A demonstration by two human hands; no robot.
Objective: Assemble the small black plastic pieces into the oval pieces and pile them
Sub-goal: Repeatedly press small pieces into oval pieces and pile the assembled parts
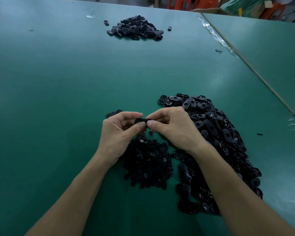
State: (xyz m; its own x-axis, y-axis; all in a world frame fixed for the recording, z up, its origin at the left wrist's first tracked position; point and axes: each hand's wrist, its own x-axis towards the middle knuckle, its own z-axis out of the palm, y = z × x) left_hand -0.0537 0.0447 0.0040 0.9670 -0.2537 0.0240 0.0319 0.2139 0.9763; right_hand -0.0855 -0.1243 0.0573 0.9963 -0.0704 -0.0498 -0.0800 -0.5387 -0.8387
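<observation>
An oval piece (140, 121) is being pinched by the left hand (117, 133) and right hand (173, 128). It is being held over the worktop (58, 82).

Oval piece (140, 120) mostly behind fingers (160, 115)

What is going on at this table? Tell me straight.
A person is fitting black plastic parts together at a green table. The left hand and right hand both pinch one black piece above a heap of small pieces. A larger heap of oval pieces lies by the right arm, and another pile sits at the far side.
</observation>
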